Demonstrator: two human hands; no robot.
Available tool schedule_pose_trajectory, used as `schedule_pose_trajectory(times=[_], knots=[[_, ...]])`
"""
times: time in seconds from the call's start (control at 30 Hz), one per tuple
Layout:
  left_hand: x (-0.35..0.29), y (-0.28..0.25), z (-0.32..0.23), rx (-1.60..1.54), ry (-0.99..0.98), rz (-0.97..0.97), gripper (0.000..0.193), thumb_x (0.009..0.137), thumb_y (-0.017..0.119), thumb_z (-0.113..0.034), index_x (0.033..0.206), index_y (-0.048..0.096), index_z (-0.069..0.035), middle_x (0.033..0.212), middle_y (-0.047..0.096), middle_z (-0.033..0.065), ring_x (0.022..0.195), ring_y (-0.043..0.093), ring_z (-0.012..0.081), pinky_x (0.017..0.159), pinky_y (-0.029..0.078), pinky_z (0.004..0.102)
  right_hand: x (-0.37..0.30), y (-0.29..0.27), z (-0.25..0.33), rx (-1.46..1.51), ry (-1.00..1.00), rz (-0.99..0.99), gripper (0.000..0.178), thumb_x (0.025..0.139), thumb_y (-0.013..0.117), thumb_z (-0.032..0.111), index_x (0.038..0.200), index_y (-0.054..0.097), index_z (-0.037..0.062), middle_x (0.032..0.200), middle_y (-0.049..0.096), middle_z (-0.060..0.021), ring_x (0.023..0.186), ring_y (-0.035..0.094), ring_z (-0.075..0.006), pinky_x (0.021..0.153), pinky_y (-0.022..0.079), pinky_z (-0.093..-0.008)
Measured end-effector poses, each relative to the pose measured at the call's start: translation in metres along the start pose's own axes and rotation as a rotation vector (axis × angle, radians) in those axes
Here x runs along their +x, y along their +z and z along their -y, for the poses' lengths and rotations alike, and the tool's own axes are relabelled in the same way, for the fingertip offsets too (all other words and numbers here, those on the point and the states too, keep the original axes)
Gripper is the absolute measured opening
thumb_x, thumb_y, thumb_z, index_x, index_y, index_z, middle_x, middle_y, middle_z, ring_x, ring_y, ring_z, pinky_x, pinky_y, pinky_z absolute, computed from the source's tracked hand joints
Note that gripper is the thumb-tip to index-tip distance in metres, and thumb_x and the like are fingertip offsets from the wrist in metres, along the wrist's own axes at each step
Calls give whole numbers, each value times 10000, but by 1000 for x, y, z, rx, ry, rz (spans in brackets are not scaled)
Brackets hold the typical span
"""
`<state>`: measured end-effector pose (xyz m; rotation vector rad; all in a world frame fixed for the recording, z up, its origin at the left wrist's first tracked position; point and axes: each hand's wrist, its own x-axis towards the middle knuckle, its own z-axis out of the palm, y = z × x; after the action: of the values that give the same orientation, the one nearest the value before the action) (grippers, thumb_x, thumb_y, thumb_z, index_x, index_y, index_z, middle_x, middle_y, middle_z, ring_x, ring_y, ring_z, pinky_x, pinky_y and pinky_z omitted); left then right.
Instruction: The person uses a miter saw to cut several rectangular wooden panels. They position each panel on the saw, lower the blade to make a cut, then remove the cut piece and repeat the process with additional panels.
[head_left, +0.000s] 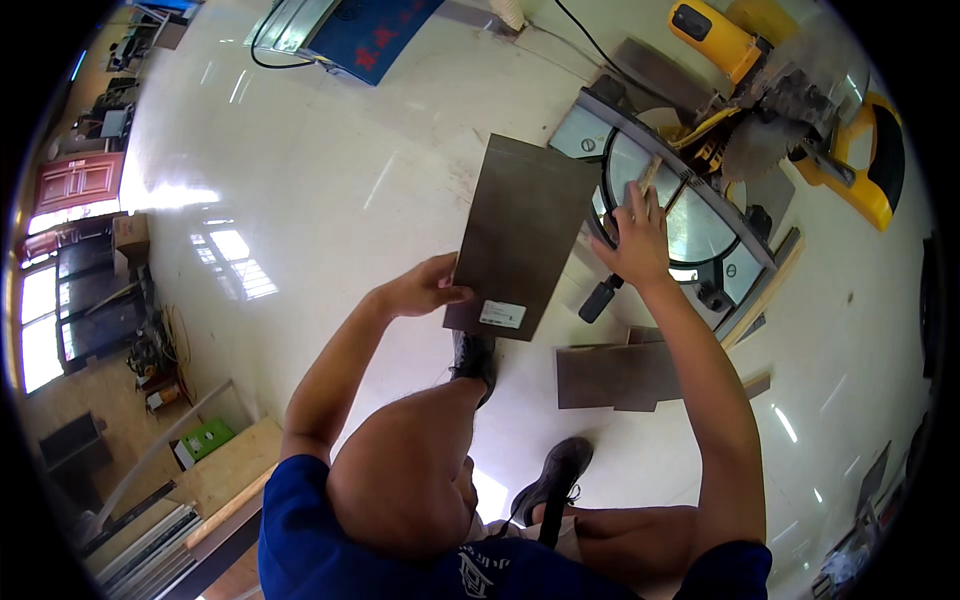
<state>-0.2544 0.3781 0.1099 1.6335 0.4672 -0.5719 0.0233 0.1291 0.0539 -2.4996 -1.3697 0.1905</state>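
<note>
My left hand (pixel 418 288) grips the lower left edge of a flat, dark brown rectangular board (pixel 522 220), thumb on top. A white label (pixel 502 314) is stuck near the board's bottom edge. Over the round metal table of a yellow and black miter saw (pixel 705 228), my right hand (pixel 637 243) reaches with its fingers stretched and apart. A small strip of wood (pixel 652 172) lies at its fingertips; whether they touch it I cannot tell. The saw's toothed blade (pixel 765 145) is beyond that hand, to the right. The board's upper right corner comes close to the saw table.
Several dark board offcuts (pixel 610 378) lie on the floor under my right forearm. The saw's black handle knob (pixel 600 300) juts toward me. A blue case (pixel 365 35) and cables are at the far side. Panels and a green box (pixel 205 440) stand at the lower left.
</note>
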Motion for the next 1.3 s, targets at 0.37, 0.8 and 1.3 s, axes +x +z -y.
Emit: schedule_pose_trajectory(times=[0.37,0.8,1.3], knots=[[32,-80,-63,315,-152,155,365,895,668,-132,1236,561,-56,925,582,18,872,501,138,819,422,308,-96,-21,-76,400,141,-161,287,799,513,-138,1035,568,16,1370,485,-170,1215,507,-349,972,454,-364],[249,-87,-146,612,-444,638,406,867,670,-291,1206,581,-85,1042,652,24,873,588,122,704,484,301,-345,-7,-79,403,534,-298,432,879,410,-131,1291,449,-7,1346,493,-234,1230,520,-370,1034,411,-390],[313,-61,-125,996,221,-257,450,758,796,-383,931,626,-4,827,698,132,794,676,218,736,522,329,-389,13,-86,2098,1215,-844,519,932,507,28,1400,296,-46,1263,539,-263,1117,604,-330,992,498,-401]])
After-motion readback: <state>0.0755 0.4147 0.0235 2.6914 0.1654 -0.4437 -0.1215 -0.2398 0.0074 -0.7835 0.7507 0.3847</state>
